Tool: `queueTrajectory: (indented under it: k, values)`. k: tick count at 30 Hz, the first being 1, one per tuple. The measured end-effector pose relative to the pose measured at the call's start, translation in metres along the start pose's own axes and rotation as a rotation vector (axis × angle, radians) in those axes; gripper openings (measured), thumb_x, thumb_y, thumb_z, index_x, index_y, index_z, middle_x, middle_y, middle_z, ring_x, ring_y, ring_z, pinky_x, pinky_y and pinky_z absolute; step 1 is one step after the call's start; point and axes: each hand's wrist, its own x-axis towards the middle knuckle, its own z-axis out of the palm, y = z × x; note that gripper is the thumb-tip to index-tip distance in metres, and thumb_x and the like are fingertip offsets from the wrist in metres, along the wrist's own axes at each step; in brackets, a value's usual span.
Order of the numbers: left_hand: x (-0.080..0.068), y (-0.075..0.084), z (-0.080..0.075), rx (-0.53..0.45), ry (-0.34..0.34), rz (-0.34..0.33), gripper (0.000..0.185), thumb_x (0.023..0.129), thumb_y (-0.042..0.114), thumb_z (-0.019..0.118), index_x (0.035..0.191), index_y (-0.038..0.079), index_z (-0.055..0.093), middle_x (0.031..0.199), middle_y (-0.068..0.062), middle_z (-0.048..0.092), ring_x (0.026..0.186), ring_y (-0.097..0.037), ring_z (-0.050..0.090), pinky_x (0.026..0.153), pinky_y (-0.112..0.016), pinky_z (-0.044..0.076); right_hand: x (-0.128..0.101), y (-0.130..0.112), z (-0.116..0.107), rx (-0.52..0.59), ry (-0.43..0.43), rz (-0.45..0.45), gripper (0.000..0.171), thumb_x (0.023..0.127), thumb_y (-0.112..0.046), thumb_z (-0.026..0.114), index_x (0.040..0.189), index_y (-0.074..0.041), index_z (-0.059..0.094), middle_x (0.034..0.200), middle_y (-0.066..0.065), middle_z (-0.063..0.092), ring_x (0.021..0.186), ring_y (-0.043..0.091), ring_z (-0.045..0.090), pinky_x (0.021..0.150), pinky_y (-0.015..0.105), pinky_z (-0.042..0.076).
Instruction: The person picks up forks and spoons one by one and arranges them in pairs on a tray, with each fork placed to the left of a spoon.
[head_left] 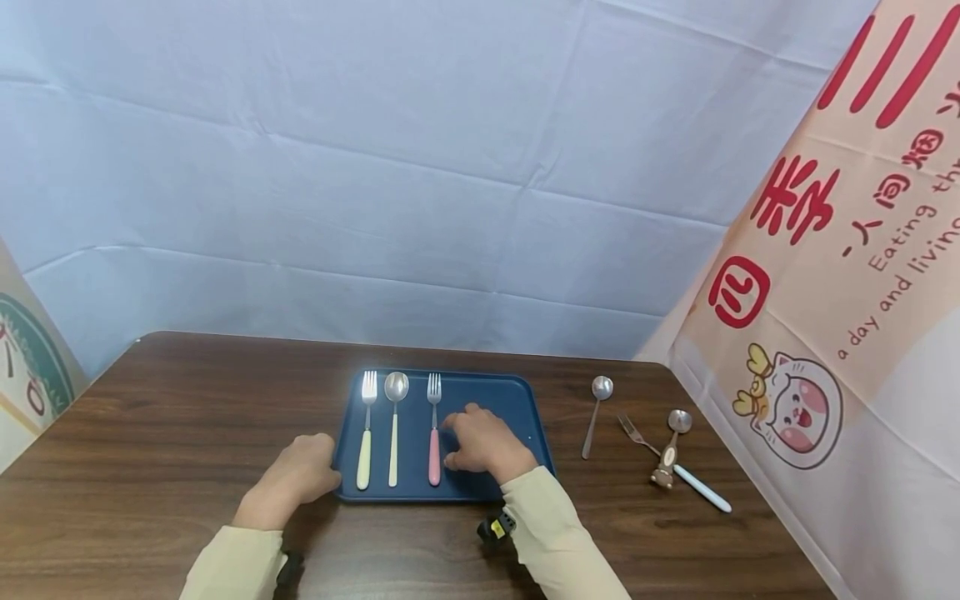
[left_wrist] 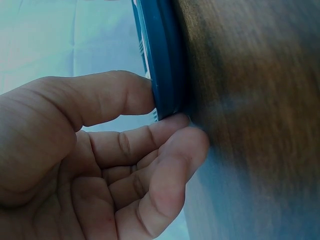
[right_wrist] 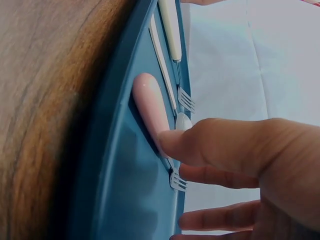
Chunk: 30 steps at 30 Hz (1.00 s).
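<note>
A dark blue tray (head_left: pixel 525 400) lies on a brown wooden table (head_left: pixel 150 417). In it lie side by side a cream-handled fork (head_left: pixel 365 442), a white-handled spoon (head_left: pixel 393 433) and a pink-handled fork (head_left: pixel 433 446). My left hand (head_left: pixel 328 477) pinches the tray's front-left rim (left_wrist: pixel 165 60), thumb on top and fingers at the underside. My right hand (head_left: pixel 454 443) rests inside the tray, just right of the pink fork (right_wrist: pixel 149 107). Its thumb tip is at that handle, its fingers are loose and hold nothing. The right wrist view also shows the spoon (right_wrist: pixel 161 55) and the cream fork (right_wrist: pixel 171 30).
Right of the tray lie a steel spoon (head_left: pixel 596 417), a fork with a pale blue handle (head_left: pixel 701 487) and a spoon with a brown figure handle (head_left: pixel 667 458). A pale cloth backdrop (head_left: pixel 450 167) hangs behind, and a printed banner (head_left: pixel 825 333) borders the right side.
</note>
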Motion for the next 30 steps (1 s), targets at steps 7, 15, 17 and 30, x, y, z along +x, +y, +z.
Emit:
queueTrajectory:
  k: [7, 15, 17, 30]
  values:
    - [0.000, 0.000, 0.000, -0.002, 0.002, 0.000, 0.010, 0.073, 0.002, 0.059, 0.070, 0.002, 0.050, 0.062, -0.007, 0.045, 0.053, -0.020, 0.044, 0.050, -0.032, 0.036, -0.003, 0.010, 0.001, 0.005, 0.020, 0.013, 0.044, 0.076, -0.026, 0.076, 0.116, -0.011, 0.065, 0.110, 0.010, 0.057, 0.093, 0.022, 0.053, 0.080, 0.041, 0.047]
    - [0.000, 0.000, 0.000, 0.005, 0.007, 0.003, 0.010, 0.073, 0.003, 0.060, 0.070, 0.002, 0.050, 0.061, -0.007, 0.045, 0.053, -0.020, 0.044, 0.049, -0.032, 0.036, -0.008, 0.029, -0.002, 0.023, 0.029, 0.036, 0.043, 0.077, -0.024, 0.074, 0.116, -0.008, 0.064, 0.111, 0.012, 0.056, 0.097, 0.025, 0.054, 0.081, 0.042, 0.046]
    - [0.000, 0.000, 0.000, 0.009, 0.009, 0.004, 0.010, 0.073, 0.003, 0.060, 0.069, 0.002, 0.050, 0.061, -0.007, 0.045, 0.053, -0.020, 0.044, 0.049, -0.031, 0.036, -0.009, 0.033, -0.003, 0.033, 0.032, 0.035, 0.043, 0.077, -0.023, 0.074, 0.116, -0.007, 0.064, 0.111, 0.013, 0.056, 0.099, 0.027, 0.054, 0.081, 0.043, 0.045]
    - [0.001, -0.001, 0.002, 0.017, 0.020, 0.007, 0.011, 0.072, 0.002, 0.059, 0.068, 0.003, 0.050, 0.059, -0.007, 0.045, 0.052, -0.020, 0.044, 0.048, -0.031, 0.035, -0.020, 0.062, -0.007, 0.107, 0.025, 0.066, 0.045, 0.079, -0.016, 0.073, 0.119, -0.002, 0.060, 0.118, 0.019, 0.053, 0.106, 0.033, 0.052, 0.080, 0.044, 0.046]
